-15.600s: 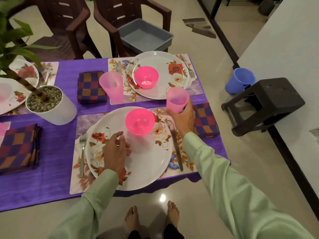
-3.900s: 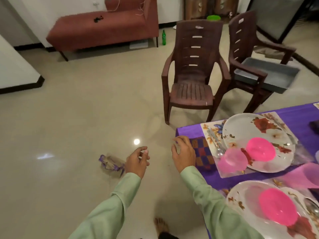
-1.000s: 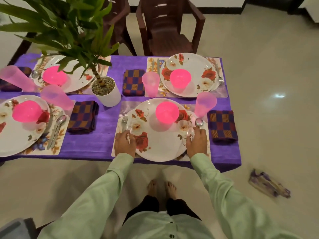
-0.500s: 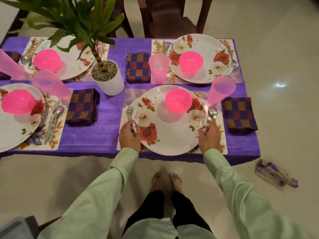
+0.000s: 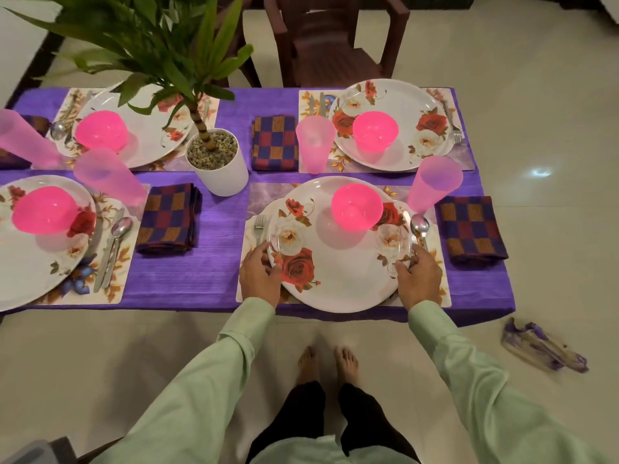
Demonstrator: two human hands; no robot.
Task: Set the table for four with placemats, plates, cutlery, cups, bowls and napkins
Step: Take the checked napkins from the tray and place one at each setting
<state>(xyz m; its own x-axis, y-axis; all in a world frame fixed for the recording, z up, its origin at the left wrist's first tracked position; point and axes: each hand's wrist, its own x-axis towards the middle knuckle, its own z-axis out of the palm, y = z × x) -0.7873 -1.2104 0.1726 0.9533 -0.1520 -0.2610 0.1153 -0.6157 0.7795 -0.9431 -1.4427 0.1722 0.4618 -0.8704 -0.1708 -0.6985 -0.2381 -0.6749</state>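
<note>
A floral plate [image 5: 338,272] lies on a placemat [image 5: 264,195] at the near right of the purple table [image 5: 201,276], with a pink bowl [image 5: 356,206] on it. My left hand [image 5: 259,274] grips the plate's left rim and my right hand [image 5: 418,277] grips its right rim. A fork [image 5: 258,226] lies left of the plate, a spoon [image 5: 420,226] right of it. A pink cup [image 5: 433,184] and a checked napkin [image 5: 470,229] stand further right. Three more settings with plates, bowls, cups and napkins fill the table.
A white pot with a green plant [image 5: 217,162] stands mid-table. Brown chairs [image 5: 335,38] stand beyond the far edge. A purple plastic wrapper [image 5: 542,346] lies on the tiled floor at right. My bare feet [image 5: 328,363] are just before the table's near edge.
My hands have shifted from the cutlery beside the plate onto the plate's two rims. The view has moved closer over the table.
</note>
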